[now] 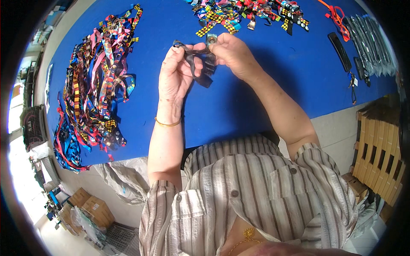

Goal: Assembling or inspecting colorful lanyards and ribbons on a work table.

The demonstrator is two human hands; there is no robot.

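Observation:
Over the blue table (265, 98) I hold a dark strap (203, 79) between both hands. My left hand (173, 77) pinches one end of it between thumb and finger, and its other fingers are curled behind the hanging folds. My right hand (235, 53) grips a small piece with a round metal-looking spot (212, 39) at the strap's other end; its exact kind is too small to tell. Left of my left hand lies a long heap of colourful printed straps (100, 77). Beyond my hands is a pile of short patterned straps (252, 13), some with metal clips.
On the table's right are a red cord-like thing (337, 21), a long black object (339, 51) and a row of clear plastic packs (371, 45). Stacked cardboard (378, 155) stands on the floor at right. Cardboard boxes (97, 212) and a grey plastic sheet (128, 181) lie at lower left.

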